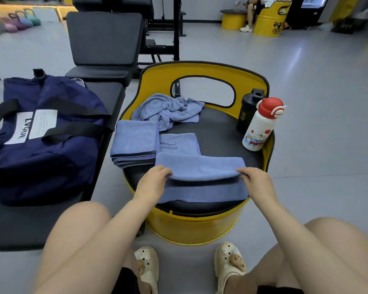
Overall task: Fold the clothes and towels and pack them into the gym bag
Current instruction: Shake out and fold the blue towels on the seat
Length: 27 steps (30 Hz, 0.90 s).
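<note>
Both my hands, left [155, 179] and right [256, 180], pinch the soft, light towel [200, 168] at its fold ends, where it likely holds best.

Both hands, left [155, 177] and right [255, 179], pinching blue towel [200, 168] fold, yellow barrel seat [191, 228], navy gym bag [45, 136] beside

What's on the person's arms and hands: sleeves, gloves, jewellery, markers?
Nothing is worn on either. The left hand and the right hand are bare, with no gloves, rings, watch or bands visible. Both forearms are bare up to the frame edge, so no sleeve shows. No cables, tape or tracking markers are on them.
</note>
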{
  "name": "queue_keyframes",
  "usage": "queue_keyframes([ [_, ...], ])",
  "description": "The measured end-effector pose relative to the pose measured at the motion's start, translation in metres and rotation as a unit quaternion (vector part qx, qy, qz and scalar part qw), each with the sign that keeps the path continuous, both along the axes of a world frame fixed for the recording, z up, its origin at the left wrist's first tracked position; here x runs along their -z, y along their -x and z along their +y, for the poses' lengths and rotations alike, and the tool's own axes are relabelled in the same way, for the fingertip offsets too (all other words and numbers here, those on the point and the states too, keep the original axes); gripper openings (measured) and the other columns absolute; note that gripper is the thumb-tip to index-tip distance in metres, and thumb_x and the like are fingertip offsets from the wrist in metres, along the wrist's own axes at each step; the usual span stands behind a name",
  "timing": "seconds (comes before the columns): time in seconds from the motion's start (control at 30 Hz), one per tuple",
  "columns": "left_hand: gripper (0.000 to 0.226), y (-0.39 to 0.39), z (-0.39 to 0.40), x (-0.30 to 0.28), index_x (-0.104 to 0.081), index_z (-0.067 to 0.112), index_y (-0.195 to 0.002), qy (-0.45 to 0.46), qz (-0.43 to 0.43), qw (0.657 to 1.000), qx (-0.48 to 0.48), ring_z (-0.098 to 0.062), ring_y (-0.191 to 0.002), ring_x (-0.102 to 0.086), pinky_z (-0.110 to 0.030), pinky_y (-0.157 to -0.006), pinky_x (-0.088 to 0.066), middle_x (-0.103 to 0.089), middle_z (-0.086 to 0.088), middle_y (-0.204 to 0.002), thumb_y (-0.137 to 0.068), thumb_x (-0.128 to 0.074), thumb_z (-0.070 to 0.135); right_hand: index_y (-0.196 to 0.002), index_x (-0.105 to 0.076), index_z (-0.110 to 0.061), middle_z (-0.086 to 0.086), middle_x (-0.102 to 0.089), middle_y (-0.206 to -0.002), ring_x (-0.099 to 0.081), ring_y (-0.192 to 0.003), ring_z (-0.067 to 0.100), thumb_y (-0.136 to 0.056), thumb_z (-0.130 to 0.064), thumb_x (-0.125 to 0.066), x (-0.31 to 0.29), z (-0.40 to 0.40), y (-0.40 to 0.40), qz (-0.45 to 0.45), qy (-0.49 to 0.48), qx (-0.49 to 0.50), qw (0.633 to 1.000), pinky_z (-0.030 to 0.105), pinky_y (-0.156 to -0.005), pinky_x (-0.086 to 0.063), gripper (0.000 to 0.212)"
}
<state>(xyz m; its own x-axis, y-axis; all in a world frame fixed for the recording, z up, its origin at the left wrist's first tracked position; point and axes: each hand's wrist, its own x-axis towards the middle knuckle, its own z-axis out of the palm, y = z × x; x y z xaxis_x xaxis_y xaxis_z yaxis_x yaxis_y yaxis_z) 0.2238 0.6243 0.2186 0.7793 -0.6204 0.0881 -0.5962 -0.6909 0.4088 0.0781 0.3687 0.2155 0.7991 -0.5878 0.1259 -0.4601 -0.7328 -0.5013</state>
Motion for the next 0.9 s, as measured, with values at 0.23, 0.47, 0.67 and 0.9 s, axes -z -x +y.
queue_keyframes([
  [0.23,0.028,0.013,0.014,0.016,-0.061,0.017,-0.118,-0.052,0.004,0.999,0.015,-0.019,-0.111,-0.051,-0.035,-0.088,-0.046,-0.057,0.002,-0.118,-0.097,-0.045,0.007,-0.116,-0.069,-0.011,0.009,-0.066,-0.114,-0.058,-0.106,0.026,-0.095,-0.012,-0.054,0.012,0.011,0.02,0.024,0.002,-0.024,0.999,0.032,-0.09,-0.044,0.025],
  [0.47,0.029,0.019,0.018,0.026,-0.059,0.019,-0.116,-0.099,0.017,0.994,0.039,-0.018,-0.108,-0.05,-0.033,-0.085,-0.047,-0.055,0.003,-0.118,-0.094,-0.049,0.003,-0.112,-0.07,-0.013,0.006,-0.067,-0.114,-0.056,-0.109,0.024,-0.096,-0.011,-0.053,0.024,0.011,0.026,0.058,0.002,-0.04,0.998,0.033,-0.091,-0.045,0.024],
  [0.67,0.022,0.022,0.017,0.023,-0.059,0.021,-0.114,-0.1,0.016,0.994,0.044,-0.016,-0.11,-0.049,-0.028,-0.085,-0.045,-0.054,0.005,-0.117,-0.096,-0.048,0.019,-0.114,-0.068,-0.013,0.0,-0.064,-0.12,-0.051,-0.115,0.019,-0.094,-0.009,-0.052,0.031,0.013,0.026,0.109,0.01,-0.067,0.992,0.028,-0.094,-0.042,0.026],
  [0.9,0.025,0.029,0.001,0.021,-0.059,0.023,-0.112,-0.082,-0.045,0.994,0.054,-0.016,-0.103,-0.051,-0.026,-0.083,-0.035,-0.057,0.006,-0.108,-0.098,-0.04,0.031,-0.117,-0.065,-0.018,-0.004,-0.057,-0.124,-0.048,-0.117,0.019,-0.093,-0.02,-0.042,0.014,0.024,0.008,0.135,0.012,-0.025,0.99,0.032,-0.089,-0.045,0.033],
])
